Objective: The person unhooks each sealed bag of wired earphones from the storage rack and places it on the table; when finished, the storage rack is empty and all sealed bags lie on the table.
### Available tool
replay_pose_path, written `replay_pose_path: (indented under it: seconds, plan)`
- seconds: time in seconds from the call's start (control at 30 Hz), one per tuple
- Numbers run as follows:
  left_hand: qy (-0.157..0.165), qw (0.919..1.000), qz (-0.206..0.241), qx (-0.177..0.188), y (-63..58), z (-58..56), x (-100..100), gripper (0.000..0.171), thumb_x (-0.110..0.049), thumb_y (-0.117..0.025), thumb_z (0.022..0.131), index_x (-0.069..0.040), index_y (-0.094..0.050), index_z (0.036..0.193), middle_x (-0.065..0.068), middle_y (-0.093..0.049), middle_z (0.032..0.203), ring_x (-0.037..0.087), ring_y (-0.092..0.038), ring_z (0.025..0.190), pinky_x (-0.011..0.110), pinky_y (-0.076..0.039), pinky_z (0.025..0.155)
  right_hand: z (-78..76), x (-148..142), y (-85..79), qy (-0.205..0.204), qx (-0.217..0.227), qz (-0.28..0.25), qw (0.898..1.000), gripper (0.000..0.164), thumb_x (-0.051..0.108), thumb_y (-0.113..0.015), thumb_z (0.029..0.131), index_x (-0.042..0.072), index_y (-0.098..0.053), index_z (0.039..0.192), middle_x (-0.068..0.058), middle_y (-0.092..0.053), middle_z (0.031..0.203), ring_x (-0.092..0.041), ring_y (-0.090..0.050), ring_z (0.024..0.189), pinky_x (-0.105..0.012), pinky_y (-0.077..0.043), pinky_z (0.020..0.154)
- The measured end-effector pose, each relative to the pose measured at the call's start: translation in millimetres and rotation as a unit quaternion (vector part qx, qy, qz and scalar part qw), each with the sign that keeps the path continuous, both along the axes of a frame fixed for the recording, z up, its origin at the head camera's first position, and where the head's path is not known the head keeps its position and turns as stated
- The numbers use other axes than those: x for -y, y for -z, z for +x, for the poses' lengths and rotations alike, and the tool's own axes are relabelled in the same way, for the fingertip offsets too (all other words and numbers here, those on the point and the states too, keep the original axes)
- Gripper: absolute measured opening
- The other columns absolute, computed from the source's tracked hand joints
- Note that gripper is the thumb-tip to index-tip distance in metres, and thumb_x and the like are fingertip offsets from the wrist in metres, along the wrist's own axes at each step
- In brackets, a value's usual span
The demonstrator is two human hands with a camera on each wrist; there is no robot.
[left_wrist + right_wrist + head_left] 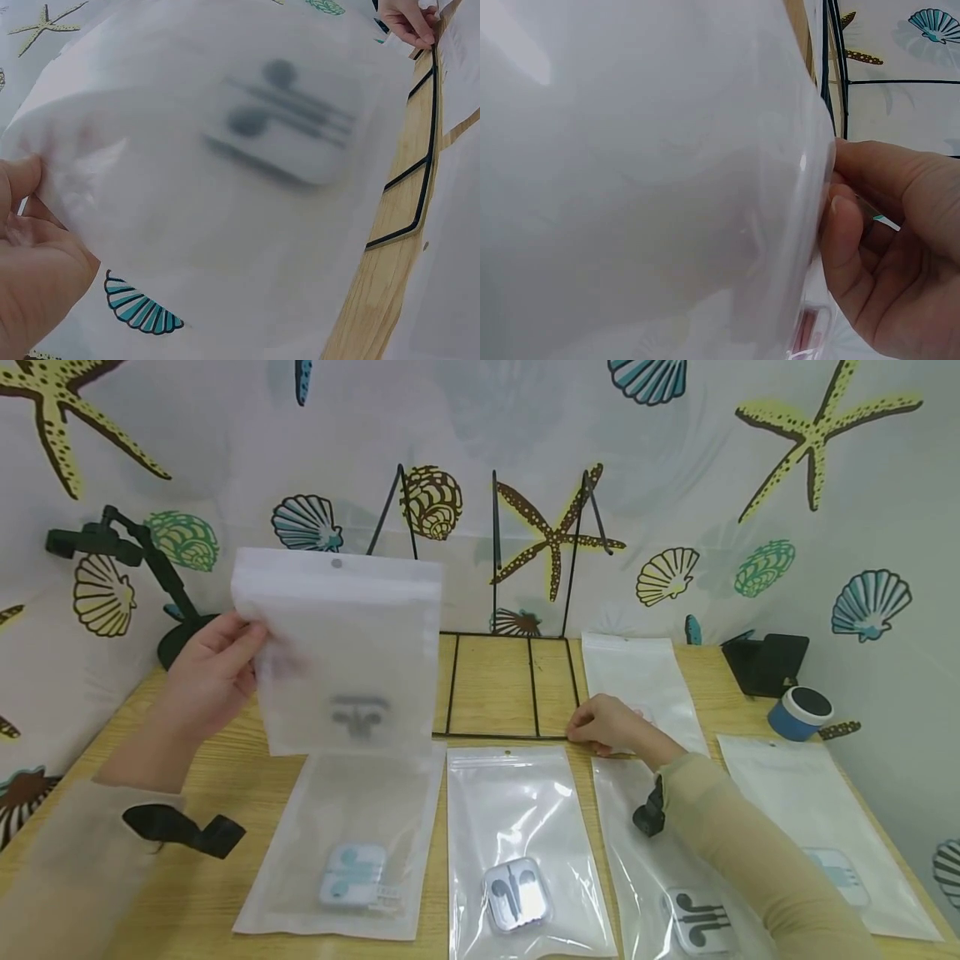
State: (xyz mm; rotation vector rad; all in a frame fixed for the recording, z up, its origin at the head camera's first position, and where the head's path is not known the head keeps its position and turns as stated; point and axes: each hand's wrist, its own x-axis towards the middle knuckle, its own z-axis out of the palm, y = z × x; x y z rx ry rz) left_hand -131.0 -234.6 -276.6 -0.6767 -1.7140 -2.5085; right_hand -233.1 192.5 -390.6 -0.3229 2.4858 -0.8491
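My left hand (213,672) pinches the left edge of a frosted white zip bag (345,635), which hangs upright in front of the rack. Dark earphones (277,109) in a case show blurred through its film in the left wrist view. My right hand (611,727) grips the near right corner of a black wire rack (512,737) between thumb and finger. A glossy bag (652,172) partly hides those fingertips in the right wrist view. Below the raised bag lies another zip bag (300,860) with a pale earphone case (352,875).
More zip bags lie on the wooden table: one in the middle (480,827), one under my right forearm (637,868), one at far right (810,793), one behind (633,668). A black lamp (161,564) stands left; a black stand (765,664) and blue jar (798,714) stand right.
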Motion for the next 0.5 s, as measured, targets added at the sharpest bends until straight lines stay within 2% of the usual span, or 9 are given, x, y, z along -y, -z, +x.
replay_pose_path:
  seconds: [0.07,0.2,0.3,0.5]
  plan:
    - [0.004,0.9995,0.03,-0.006,0.2,-0.8,7,0.026,0.002,-0.033,0.087,0.005,-0.045,0.11,0.008,-0.047,0.105,0.013,-0.045,0.095,0.019,-0.041,0.076,-0.3,-1,-0.1,0.001,0.002,-0.002,1.0,0.006,0.017,-0.062,0.075,0.011,-0.064,0.074,-0.004,-0.05,0.053,-0.011,-0.041,0.041,-0.023,-0.042,0.038]
    - [0.0,0.9992,0.038,-0.005,-1.0,0.2,25,0.024,0.002,-0.031,0.088,0.005,-0.046,0.107,0.008,-0.047,0.104,0.012,-0.044,0.095,0.018,-0.04,0.075,0.0,-2,-0.4,0.005,0.008,-0.009,1.0,0.006,0.017,-0.062,0.075,0.011,-0.065,0.075,-0.005,-0.051,0.055,-0.012,-0.041,0.041,-0.022,-0.041,0.037]
    - [-0.015,0.9997,0.016,0.006,-3.1,2.9,38,0.028,0.0,-0.031,0.088,0.004,-0.041,0.115,0.008,-0.042,0.112,0.012,-0.04,0.1,0.018,-0.039,0.079,0.6,-2,-1.1,0.008,0.012,-0.015,1.0,0.006,0.016,-0.062,0.075,0.011,-0.065,0.075,-0.005,-0.051,0.055,-0.012,-0.042,0.041,-0.021,-0.039,0.037]
    - [-0.027,0.9989,0.024,0.031,-5.6,8.5,62,0.038,0.0,-0.033,0.088,0.002,-0.031,0.125,0.007,-0.035,0.121,0.011,-0.035,0.108,0.018,-0.037,0.083,-0.2,-2,-1.8,0.01,0.009,-0.016,1.0,0.006,0.015,-0.062,0.075,0.01,-0.065,0.075,-0.005,-0.051,0.055,-0.012,-0.042,0.042,-0.021,-0.039,0.037]
